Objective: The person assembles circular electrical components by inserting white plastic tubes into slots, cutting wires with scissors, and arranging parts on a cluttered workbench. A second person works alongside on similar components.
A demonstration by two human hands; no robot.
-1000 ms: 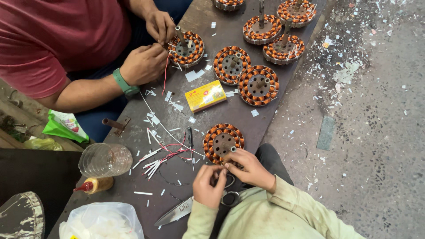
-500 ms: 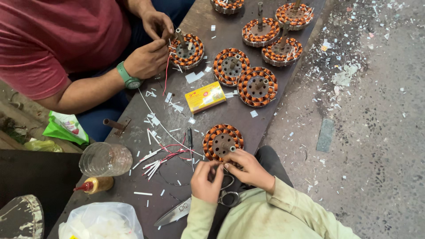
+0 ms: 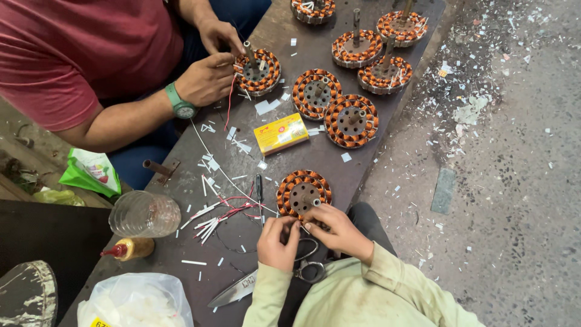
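A copper-wound stator (image 3: 301, 191) with a grey metal hub lies on the dark bench (image 3: 315, 157) near its front edge. Both my hands, in pale green sleeves, are at the stator's near rim. My left hand (image 3: 276, 242) has thumb and fingers pinched on a thin wire lead beside the rim. My right hand (image 3: 340, 231) rests on the rim, with fingertips pressed on the winding. Red wires and white sleeve pieces (image 3: 213, 213) lie just left of my hands. What is between my fingertips is too small to make out.
A co-worker in a red shirt handles another stator (image 3: 259, 72) across the bench. Several more stators (image 3: 351, 120) stand at the back. A yellow box (image 3: 280, 133), scissors (image 3: 310, 268), knife (image 3: 235, 290), plastic jar (image 3: 144, 213), glue bottle (image 3: 130, 248) and bag (image 3: 136, 300) lie around. Littered floor is on the right.
My hands stay at the stator's near rim, fingers shifting slightly. The co-worker's hands have moved a little on their stator.
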